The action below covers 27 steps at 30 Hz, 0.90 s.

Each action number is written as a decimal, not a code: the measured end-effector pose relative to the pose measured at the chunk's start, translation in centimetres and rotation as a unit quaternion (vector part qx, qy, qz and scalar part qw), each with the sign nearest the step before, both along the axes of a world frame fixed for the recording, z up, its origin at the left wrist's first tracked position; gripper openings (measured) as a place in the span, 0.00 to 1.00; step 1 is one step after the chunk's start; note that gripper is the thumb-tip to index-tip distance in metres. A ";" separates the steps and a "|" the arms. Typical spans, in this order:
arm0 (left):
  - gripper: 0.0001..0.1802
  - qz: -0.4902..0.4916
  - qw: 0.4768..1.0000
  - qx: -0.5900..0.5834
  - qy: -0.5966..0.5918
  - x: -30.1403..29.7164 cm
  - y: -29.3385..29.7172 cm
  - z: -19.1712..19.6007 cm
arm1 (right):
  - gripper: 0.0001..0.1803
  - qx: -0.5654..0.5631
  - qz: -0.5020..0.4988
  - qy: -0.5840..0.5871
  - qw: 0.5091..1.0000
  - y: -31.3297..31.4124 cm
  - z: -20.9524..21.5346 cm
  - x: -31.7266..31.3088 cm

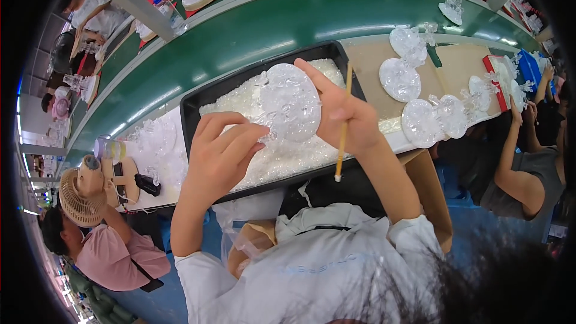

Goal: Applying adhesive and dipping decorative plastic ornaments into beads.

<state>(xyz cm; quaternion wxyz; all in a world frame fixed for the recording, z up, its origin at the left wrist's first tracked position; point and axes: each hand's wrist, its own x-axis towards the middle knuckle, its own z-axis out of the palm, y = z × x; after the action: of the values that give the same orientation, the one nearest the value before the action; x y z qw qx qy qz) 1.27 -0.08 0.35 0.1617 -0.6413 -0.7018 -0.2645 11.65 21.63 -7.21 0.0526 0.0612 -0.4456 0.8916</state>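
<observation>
My right hand (343, 119) holds a round clear crystal-studded disc (289, 102) by its right edge, with a thin wooden stick (343, 125) pinched between its fingers. My left hand (221, 150) pinches at the disc's lower left edge, fingers curled on a small clear piece. Both hands hover over a black tray (195, 103) filled with small clear beads (282, 156).
Several finished clear discs (420, 121) lie on cardboard to the right. A green conveyor belt (252, 30) runs behind the tray. One person sits at my left beside a small beige fan (81, 195), another at my right. More workers and trays line the far side.
</observation>
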 end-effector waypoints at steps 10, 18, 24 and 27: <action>0.12 0.100 0.985 -0.080 -0.116 -1.9 0.9 2.6 | 0.28 -0.095 -0.316 0.025 0.944 0.8 2.0 1.5; 0.13 0.034 0.981 -0.111 -0.157 -3.4 0.9 3.5 | 0.09 0.135 -0.309 0.105 0.936 0.0 1.2 2.8; 0.14 0.020 0.986 -0.094 -0.137 -3.7 0.9 2.8 | 0.10 0.183 -0.304 0.132 0.925 -0.7 -0.1 2.1; 0.16 0.018 0.987 -0.093 -0.129 -3.7 0.9 2.7 | 0.06 0.279 -0.302 0.175 0.895 -0.9 0.3 2.1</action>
<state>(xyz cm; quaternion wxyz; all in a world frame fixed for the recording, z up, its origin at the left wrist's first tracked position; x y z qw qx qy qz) -2.45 0.78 3.03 0.0137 -0.6016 -0.7497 -0.2754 13.75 20.71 -6.87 0.3770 0.0914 -0.6568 0.6466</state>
